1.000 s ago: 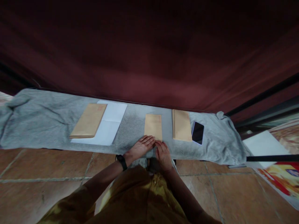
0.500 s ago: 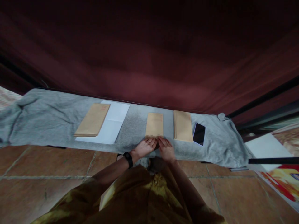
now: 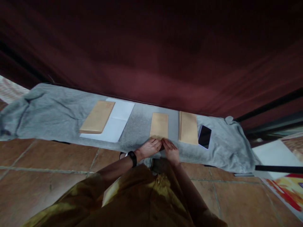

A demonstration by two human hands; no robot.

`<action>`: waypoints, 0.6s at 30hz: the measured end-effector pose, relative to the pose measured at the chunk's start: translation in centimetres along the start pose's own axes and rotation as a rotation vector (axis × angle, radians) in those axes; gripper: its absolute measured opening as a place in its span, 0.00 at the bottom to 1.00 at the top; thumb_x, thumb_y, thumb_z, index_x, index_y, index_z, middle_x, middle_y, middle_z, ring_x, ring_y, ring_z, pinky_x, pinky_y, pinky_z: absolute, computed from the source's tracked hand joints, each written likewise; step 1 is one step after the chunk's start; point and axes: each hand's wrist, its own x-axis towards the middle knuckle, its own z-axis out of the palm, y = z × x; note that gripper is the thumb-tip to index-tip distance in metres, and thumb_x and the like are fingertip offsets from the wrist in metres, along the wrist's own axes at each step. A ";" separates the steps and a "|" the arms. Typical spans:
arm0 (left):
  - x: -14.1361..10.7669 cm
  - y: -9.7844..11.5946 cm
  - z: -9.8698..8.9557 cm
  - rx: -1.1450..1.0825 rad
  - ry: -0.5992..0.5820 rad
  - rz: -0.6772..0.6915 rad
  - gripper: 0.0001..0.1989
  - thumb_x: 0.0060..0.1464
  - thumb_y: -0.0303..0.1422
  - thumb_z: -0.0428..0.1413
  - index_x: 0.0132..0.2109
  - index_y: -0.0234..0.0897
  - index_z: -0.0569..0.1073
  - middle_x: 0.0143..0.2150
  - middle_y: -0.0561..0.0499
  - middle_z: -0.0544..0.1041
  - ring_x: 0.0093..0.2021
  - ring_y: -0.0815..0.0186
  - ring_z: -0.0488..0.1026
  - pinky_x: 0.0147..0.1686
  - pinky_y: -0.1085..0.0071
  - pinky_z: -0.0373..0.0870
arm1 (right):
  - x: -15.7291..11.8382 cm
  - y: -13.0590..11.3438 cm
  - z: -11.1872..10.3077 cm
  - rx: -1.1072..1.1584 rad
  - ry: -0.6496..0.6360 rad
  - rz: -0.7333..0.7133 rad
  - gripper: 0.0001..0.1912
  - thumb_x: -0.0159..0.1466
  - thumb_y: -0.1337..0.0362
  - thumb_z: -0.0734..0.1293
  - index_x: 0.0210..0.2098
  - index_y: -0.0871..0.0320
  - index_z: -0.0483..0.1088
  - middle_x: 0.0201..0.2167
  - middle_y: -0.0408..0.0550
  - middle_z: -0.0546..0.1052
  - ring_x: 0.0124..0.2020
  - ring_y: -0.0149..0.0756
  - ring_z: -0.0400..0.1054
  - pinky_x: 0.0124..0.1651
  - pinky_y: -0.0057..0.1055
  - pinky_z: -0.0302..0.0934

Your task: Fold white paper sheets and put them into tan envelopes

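Note:
A brown paper envelope (image 3: 159, 124) lies lengthwise in front of me on the grey cloth. Its near end is between my two hands. My left hand (image 3: 150, 147), with a dark band on the wrist, has its fingers closed on that edge from the left. From the right, my right hand (image 3: 171, 152) pinches the same end, fingertips close to those of the left. The fingers and the small shadow between them hide the very edge of the envelope.
Left, a stack of brown envelopes (image 3: 97, 117) rests on folded white paper (image 3: 118, 123). Right, more envelopes (image 3: 188, 127) lie beside a phone (image 3: 204, 136). The grey cloth (image 3: 59, 107) covers a narrow bench against a dark red curtain (image 3: 142, 82); tiled floor (image 3: 68, 157) lies below.
The view has tilted and shifted slightly, so things on the bench sit a little further right. Both hands stay at the envelope's near end, their fingers moved only slightly.

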 end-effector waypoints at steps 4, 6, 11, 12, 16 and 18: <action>-0.4 0.0 0.1 0.017 0.007 0.021 0.16 0.66 0.20 0.48 0.57 0.32 0.73 0.49 0.43 0.79 0.50 0.58 0.76 0.52 0.63 0.69 | -0.3 0.3 0.1 0.030 0.012 -0.012 0.29 0.66 0.77 0.61 0.65 0.55 0.70 0.63 0.51 0.76 0.63 0.42 0.71 0.66 0.39 0.65; -0.5 0.0 0.1 0.032 0.009 0.043 0.16 0.67 0.20 0.47 0.57 0.30 0.73 0.50 0.43 0.79 0.50 0.58 0.75 0.52 0.63 0.68 | -0.4 0.4 0.2 0.038 0.021 -0.019 0.29 0.67 0.77 0.61 0.65 0.56 0.70 0.63 0.51 0.76 0.63 0.42 0.71 0.66 0.38 0.65; -0.6 0.1 0.4 0.025 -0.004 0.040 0.18 0.67 0.20 0.46 0.59 0.31 0.72 0.51 0.42 0.79 0.52 0.58 0.75 0.54 0.62 0.68 | -0.7 0.6 0.2 0.067 0.036 -0.027 0.28 0.67 0.76 0.60 0.64 0.57 0.71 0.63 0.52 0.75 0.63 0.42 0.70 0.66 0.38 0.66; -0.6 0.1 0.4 0.026 -0.012 0.038 0.18 0.67 0.20 0.46 0.59 0.31 0.72 0.52 0.42 0.78 0.53 0.58 0.74 0.55 0.62 0.67 | -0.8 0.6 0.2 0.080 0.042 -0.023 0.27 0.68 0.76 0.60 0.64 0.58 0.71 0.63 0.52 0.76 0.63 0.42 0.70 0.66 0.38 0.66; -0.7 0.2 0.7 0.021 -0.034 0.025 0.17 0.68 0.22 0.47 0.59 0.33 0.72 0.53 0.44 0.78 0.53 0.59 0.74 0.56 0.63 0.67 | -1.2 0.4 0.3 0.118 0.078 -0.014 0.26 0.70 0.75 0.57 0.64 0.60 0.71 0.63 0.53 0.75 0.65 0.41 0.68 0.69 0.40 0.63; -0.8 0.3 0.7 -0.004 -0.018 0.019 0.16 0.68 0.23 0.49 0.58 0.34 0.72 0.53 0.43 0.78 0.53 0.59 0.74 0.56 0.63 0.67 | -1.6 0.1 0.2 0.113 0.083 -0.029 0.26 0.71 0.73 0.57 0.66 0.61 0.68 0.65 0.54 0.73 0.66 0.41 0.67 0.71 0.42 0.59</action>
